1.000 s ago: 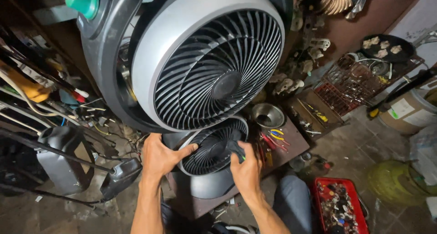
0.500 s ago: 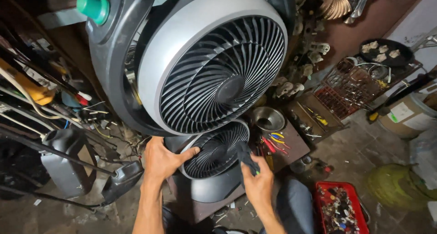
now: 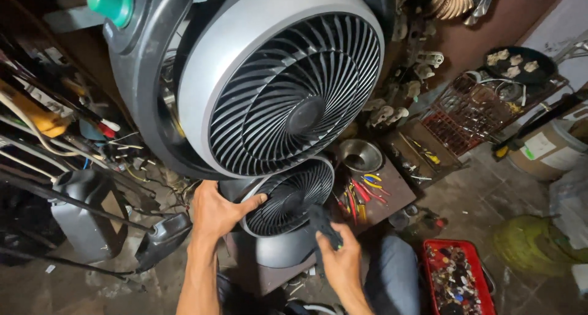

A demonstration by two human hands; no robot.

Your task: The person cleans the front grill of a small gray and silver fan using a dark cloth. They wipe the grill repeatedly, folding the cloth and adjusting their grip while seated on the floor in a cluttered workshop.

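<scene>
Two hands work at the lower grille of a tall twin-fan unit.

The left hand [image 3: 215, 212] rests open against the left rim of the small fan grille [image 3: 288, 195], palm on the housing and thumb stretched across the spiral slats; it presses there and closes around nothing. The right hand [image 3: 342, 263] sits lower and to the right, fingers clenched around a dark cloth [image 3: 323, 224] whose upper end touches the bottom-right edge of that same grille. The grille thus lies between the two hands, just below the large fan grille [image 3: 294, 97]. Beside the right hand, a board holds coloured pliers [image 3: 361, 192] and a metal funnel [image 3: 359, 154]; a red tray [image 3: 456, 277] of small parts lies on the floor further right.
</scene>
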